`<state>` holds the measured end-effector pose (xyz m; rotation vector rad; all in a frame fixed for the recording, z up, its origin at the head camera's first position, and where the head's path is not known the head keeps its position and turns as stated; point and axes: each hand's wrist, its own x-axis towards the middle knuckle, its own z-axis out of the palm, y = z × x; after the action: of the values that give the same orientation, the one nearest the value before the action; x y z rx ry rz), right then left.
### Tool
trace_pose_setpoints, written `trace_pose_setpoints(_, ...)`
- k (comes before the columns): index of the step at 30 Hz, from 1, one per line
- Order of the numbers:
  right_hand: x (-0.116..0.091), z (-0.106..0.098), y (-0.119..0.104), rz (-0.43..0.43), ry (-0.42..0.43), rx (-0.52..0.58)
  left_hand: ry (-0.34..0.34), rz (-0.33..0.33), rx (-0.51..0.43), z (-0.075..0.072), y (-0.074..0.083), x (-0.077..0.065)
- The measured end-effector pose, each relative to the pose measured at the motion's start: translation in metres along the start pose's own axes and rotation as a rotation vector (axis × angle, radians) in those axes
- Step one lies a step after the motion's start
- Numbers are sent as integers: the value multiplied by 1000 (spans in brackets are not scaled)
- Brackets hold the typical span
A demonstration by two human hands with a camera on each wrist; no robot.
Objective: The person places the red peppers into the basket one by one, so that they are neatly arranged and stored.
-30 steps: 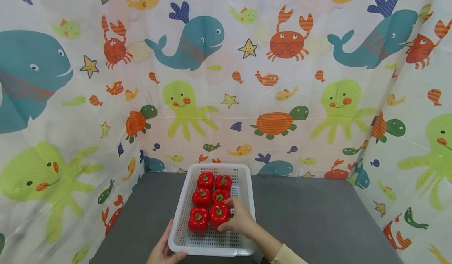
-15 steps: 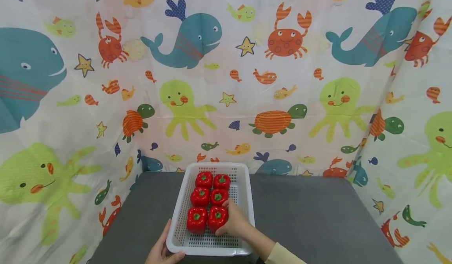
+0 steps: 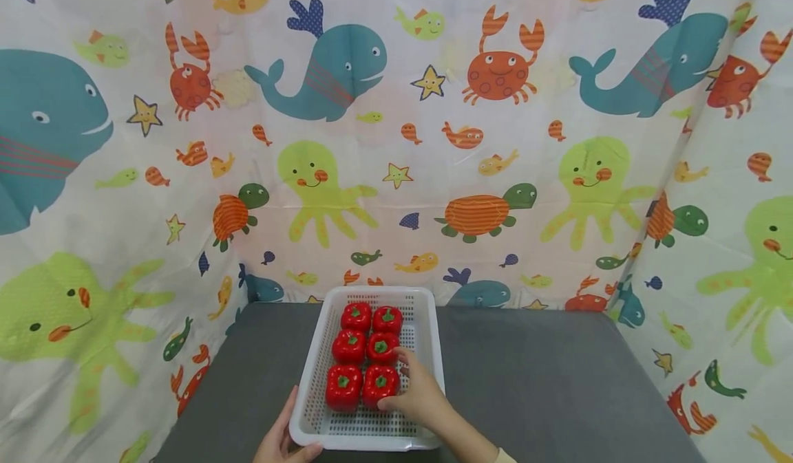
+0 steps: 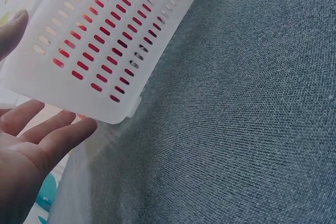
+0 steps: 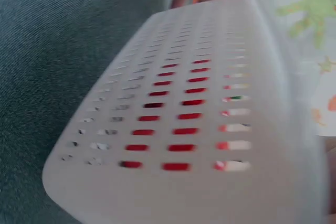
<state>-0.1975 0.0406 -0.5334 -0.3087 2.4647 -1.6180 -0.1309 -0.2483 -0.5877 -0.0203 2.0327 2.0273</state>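
Observation:
Several shiny red bell peppers with green stems stand in two columns inside a white perforated plastic basket [image 3: 434,373] in the head view. My right hand [image 3: 424,394] is at the front right bell pepper [image 3: 381,385], thumb by its near side and fingers spread off its right side with a gap. My left hand [image 3: 280,439] holds the basket's front left corner, thumb along the near side and fingers on the left wall. In the left wrist view, the fingers [image 4: 65,135] lie behind that corner. Red shows through the basket's slots in both wrist views.
The basket stands on a dark grey tabletop [image 3: 526,380] that extends to both sides of it. A white curtain [image 3: 396,174] with printed sea animals encloses the table at the back and sides.
The front right bell pepper has settled slightly nearer, level with its left neighbour. My right hand's fingers have loosened from it. My left hand stays at the corner; the view shifts slightly.

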Motion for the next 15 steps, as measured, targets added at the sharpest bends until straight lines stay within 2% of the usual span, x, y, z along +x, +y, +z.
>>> trace_pose_setpoints(5, -17, -21, -9, -42, 39, 74, 31, 23, 68, 4, 3, 3)
trace_pose_setpoints(9, -31, -40, -11, -103, 96, 91, -17, 11, 16, 1, 4, 1)
trace_pose_setpoints(12, -40, -53, -11, -156, 182, 85, -24, -17, -18, -5, 6, -2)
trace_pose_setpoints(15, -51, -70, -7, -186, 319, 6, 43, -8, 13, -12, 9, -4)
